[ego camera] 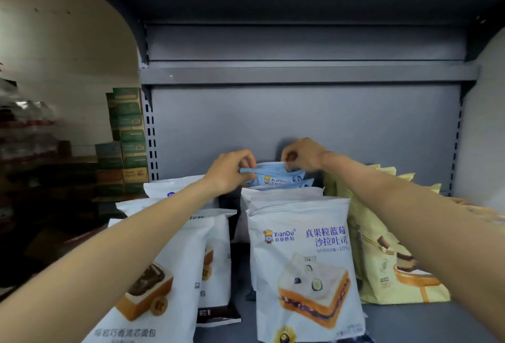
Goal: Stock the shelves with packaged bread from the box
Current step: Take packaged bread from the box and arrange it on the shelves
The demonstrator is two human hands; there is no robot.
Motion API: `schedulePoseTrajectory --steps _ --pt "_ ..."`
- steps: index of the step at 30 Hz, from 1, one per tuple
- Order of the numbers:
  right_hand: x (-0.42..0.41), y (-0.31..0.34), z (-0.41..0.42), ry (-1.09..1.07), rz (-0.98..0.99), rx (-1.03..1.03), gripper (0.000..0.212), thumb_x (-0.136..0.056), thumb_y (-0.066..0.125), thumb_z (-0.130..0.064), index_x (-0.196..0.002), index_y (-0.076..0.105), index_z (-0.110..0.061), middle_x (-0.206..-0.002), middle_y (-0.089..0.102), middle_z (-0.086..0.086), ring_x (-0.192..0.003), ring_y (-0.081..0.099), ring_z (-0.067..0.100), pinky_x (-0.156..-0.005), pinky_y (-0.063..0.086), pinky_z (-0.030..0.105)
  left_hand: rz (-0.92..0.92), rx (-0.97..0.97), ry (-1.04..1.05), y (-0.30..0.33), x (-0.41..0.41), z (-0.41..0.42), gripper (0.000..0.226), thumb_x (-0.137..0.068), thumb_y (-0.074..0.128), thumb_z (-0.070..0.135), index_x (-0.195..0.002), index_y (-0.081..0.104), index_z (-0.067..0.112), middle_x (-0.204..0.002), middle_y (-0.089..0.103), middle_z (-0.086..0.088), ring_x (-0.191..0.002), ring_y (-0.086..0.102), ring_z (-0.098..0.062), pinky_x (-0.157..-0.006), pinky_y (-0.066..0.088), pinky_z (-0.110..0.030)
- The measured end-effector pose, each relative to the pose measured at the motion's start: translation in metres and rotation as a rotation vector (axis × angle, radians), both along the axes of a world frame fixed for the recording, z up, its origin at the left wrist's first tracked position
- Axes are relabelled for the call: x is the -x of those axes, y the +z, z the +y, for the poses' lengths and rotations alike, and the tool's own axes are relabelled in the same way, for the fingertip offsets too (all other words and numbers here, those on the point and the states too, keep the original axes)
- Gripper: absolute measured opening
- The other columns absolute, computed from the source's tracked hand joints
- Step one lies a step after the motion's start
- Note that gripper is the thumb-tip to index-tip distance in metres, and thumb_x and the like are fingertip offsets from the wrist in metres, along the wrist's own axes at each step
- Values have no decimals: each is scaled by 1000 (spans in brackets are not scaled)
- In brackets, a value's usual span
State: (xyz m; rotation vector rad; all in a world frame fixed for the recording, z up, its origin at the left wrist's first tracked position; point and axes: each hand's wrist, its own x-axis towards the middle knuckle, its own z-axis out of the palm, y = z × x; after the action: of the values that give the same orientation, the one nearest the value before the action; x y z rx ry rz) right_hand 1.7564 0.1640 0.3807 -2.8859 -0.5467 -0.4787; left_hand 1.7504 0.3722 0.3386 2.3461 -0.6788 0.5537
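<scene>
A blue XianDu bread bag (273,177) stands at the back of the grey shelf (426,321), behind a row of white blueberry toast bags (303,269). My left hand (232,169) pinches its top seam at the left corner. My right hand (302,155) pinches the same seam at the right corner. Both arms reach in over the front bags. To the left stands a row of white chocolate bread bags (166,274). Pale yellow cake bags (388,255) stand in a row on the right. The box is not in view.
The shelf's grey back panel (300,118) rises behind the bags, with another shelf board (300,72) above. Stacked green and yellow cartons (125,137) stand beyond the left upright. A dark gap separates the left and middle rows.
</scene>
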Motion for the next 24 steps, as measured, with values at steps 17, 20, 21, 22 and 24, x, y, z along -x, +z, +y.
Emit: schedulePoseTrajectory --steps 17,20,21,22,24 --pt "45 5 -16 71 102 296 22 -90 59 -22 -109 66 -15 -110 66 2 -104 58 20 -91 44 29 283 -474 7 36 33 -6 29 -83 68 41 -98 67 16 -87 68 -3 -70 63 -21 -61 52 -24" --pt "46 2 -13 64 189 319 28 -92 58 -23 -119 61 -15 -118 63 4 -106 58 21 -89 41 25 395 -388 -5 24 29 -12 17 -89 64 20 -103 66 11 -90 62 -5 -74 60 -17 -51 53 -17" --pt "46 1 -13 59 201 322 29 -92 57 -20 -121 60 -16 -120 62 4 -104 58 21 -87 41 24 389 -349 -1 22 28 -12 12 -89 62 13 -100 66 12 -91 63 -5 -71 60 -16 -50 51 -15" --pt "46 0 -13 51 212 329 31 -93 55 -18 -124 58 -17 -123 61 5 -103 58 21 -87 41 24 353 -337 8 21 29 -11 12 -89 60 9 -96 67 15 -89 64 -4 -66 60 -13 -50 50 -13" --pt "43 -3 -14 25 221 341 34 -93 54 -15 -127 56 -17 -126 59 5 -107 57 21 -87 41 23 202 -364 68 19 31 -8 13 -88 61 11 -94 68 20 -87 67 1 -57 58 -3 -56 44 -11"
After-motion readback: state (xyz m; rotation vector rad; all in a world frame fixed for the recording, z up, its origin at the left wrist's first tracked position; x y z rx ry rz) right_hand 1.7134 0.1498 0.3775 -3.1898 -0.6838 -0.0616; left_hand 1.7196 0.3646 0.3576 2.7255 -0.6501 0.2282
